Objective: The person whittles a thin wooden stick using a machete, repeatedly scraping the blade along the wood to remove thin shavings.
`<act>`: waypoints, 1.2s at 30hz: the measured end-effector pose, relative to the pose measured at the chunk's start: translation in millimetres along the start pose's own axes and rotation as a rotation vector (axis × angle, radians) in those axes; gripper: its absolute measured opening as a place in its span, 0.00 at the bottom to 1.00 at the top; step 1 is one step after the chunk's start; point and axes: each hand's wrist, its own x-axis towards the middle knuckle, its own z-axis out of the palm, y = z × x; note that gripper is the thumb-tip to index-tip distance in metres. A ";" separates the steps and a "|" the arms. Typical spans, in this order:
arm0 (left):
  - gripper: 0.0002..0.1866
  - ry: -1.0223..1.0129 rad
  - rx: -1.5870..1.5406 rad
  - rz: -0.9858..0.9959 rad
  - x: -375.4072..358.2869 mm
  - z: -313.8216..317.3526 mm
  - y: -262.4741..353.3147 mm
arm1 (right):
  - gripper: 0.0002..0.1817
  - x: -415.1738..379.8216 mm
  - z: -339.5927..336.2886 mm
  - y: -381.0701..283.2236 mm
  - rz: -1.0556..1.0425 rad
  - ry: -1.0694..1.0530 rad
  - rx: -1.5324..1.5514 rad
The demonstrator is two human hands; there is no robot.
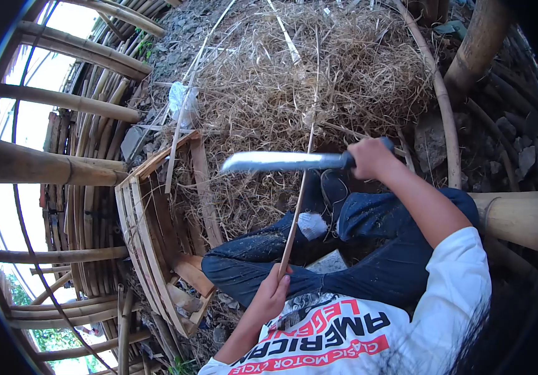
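Note:
My right hand (369, 159) is wrapped round the dark handle of a machete (281, 160), its broad blade pointing left. The blade crosses a long, thin bamboo strip (296, 219) and overlaps it in this view. Low in front of my shirt, my left hand (273, 292) grips the near end of that strip. From there the strip runs up and away from me, over my legs, towards the pile of shavings (356, 69).
A slatted wooden crate (137, 219) stands at my left, with a white plastic bag (183, 103) beyond it. Bamboo poles (56, 169) form a frame along the left. A thick bamboo pole (478, 47) rises at the right, near loose stones (525, 156).

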 end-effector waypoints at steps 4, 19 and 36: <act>0.06 0.026 0.142 0.037 9.6 4.6 19.2 | 0.14 3.9 -7.4 22.8 0.293 0.041 0.087; 0.09 0.069 0.181 0.009 5.4 -3.0 17.2 | 0.14 7.0 -4.3 16.8 0.231 0.020 0.013; 0.10 0.008 0.010 0.035 30.2 -0.4 7.9 | 0.28 -13.2 17.8 -34.6 -0.439 0.135 0.124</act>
